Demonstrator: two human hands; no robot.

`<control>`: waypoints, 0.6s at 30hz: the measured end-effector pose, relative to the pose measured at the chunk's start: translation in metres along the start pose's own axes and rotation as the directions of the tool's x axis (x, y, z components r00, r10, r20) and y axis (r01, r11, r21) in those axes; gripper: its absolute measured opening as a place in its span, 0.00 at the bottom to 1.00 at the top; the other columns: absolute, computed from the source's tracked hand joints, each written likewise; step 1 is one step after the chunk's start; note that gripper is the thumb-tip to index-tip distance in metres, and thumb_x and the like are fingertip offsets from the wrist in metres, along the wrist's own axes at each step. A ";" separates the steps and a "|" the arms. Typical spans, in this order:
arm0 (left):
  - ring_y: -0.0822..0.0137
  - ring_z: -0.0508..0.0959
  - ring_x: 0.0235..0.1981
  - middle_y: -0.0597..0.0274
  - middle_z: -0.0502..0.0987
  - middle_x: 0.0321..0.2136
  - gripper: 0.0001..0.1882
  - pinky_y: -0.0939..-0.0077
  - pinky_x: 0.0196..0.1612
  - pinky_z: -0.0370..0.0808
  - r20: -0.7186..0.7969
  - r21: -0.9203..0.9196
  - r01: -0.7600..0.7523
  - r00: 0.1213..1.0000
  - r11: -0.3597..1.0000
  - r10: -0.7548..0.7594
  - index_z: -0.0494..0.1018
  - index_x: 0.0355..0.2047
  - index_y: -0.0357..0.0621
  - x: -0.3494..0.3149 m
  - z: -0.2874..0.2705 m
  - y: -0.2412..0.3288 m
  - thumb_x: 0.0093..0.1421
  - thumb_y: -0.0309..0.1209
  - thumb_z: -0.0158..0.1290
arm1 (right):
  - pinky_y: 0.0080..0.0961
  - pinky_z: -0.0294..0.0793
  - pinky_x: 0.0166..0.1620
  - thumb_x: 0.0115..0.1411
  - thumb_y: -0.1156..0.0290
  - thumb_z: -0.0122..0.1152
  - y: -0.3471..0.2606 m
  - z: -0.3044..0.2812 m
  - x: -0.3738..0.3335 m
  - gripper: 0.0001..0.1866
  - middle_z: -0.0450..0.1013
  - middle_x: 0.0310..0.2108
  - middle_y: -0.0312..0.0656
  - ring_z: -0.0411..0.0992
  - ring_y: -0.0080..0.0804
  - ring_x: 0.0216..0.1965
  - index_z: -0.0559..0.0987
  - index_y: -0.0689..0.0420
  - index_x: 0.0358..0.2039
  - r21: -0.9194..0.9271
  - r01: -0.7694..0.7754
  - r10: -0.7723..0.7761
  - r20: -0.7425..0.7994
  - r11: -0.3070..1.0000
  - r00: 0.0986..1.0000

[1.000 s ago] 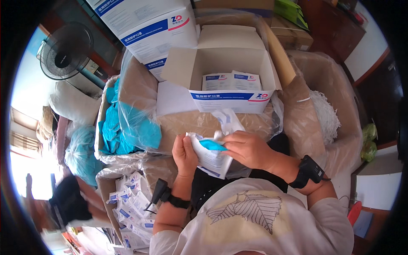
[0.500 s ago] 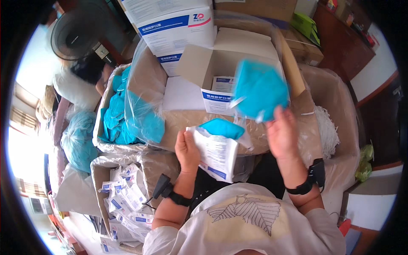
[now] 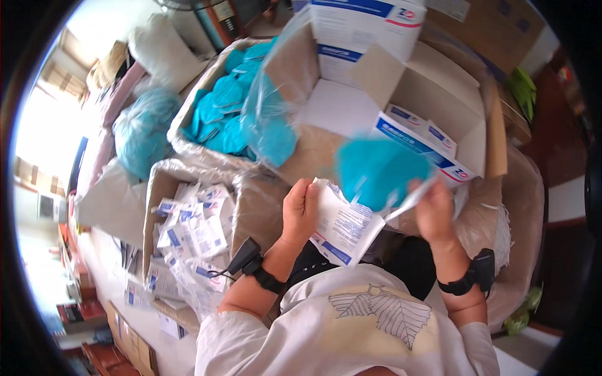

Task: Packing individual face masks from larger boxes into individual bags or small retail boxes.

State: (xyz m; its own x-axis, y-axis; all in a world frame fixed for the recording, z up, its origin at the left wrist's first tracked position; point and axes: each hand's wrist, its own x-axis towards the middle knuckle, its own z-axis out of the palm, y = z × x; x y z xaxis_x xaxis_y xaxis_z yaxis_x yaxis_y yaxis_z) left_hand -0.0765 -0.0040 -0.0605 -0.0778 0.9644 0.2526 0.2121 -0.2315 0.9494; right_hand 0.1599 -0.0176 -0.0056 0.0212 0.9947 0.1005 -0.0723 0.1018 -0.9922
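My left hand [image 3: 300, 210] is closed on the left edge of a white printed pouch [image 3: 345, 229], held in front of my lap. A teal cup-shaped face mask [image 3: 379, 169], smeared by motion, is over the pouch's top edge. At the mask's right side, my right hand [image 3: 435, 210] has its fingers closed on it. A white flap of the pouch reaches up to these fingers, and I cannot tell whether they pinch it too. How much of the mask lies inside the pouch is hidden.
A lined box of teal masks [image 3: 229, 97] stands far left. Nearer is a carton of white pouches [image 3: 194, 225]. An open white carton [image 3: 464, 119] holding small packets sits on the right, with another printed carton [image 3: 370, 37] behind it. A teal bundle [image 3: 141, 131] lies left.
My right hand has brought its mask down and left to the pouch. The separate mask that showed at the pouch's mouth is no longer distinguishable. The whole view has turned leftward.
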 end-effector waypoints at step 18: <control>0.51 0.51 0.60 0.52 0.55 0.57 0.30 0.41 0.54 0.50 -0.148 0.923 0.241 0.942 0.300 -0.302 0.63 0.52 0.58 -0.039 -0.253 -0.143 0.47 0.41 0.56 | 0.33 0.63 0.52 0.62 0.63 0.42 -0.002 -0.057 -0.014 0.18 0.65 0.50 0.37 0.64 0.30 0.50 0.64 0.54 0.51 0.593 -0.138 0.239 -0.095 0.794 0.966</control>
State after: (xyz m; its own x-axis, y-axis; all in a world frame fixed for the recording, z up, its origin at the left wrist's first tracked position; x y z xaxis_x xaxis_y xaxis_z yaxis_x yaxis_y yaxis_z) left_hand -0.3498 -0.0413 -0.1588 -0.2816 0.9593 -0.0209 0.9440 0.2809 0.1732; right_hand 0.2169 -0.0326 -0.0092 0.0981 0.9843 -0.1470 -0.6512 -0.0481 -0.7574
